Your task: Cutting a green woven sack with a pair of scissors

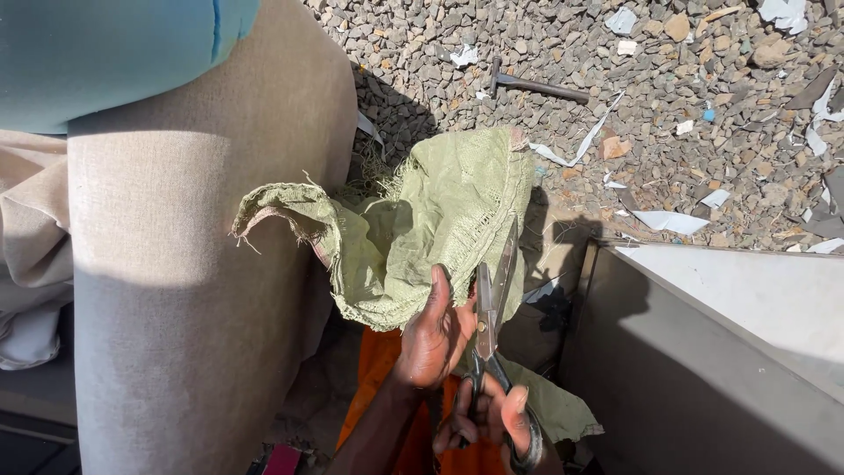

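The left hand [437, 339] is pinching the lower edge of a frayed green woven cloth [422, 224], fingers clenched on the fabric. The right hand [497, 422] is gripping the handles of the scissors [489, 321], fingers threaded through the loops. The scissors are running nearly upright in the view, handles low, blades parted and pointing up and slightly right, away from the person, into the cloth's edge. The cloth is hanging in the air, draping left toward a beige padded cushion [193, 264]. Beyond, a hammer [536, 85] is lying on the gravel [686, 114], amid white scraps.
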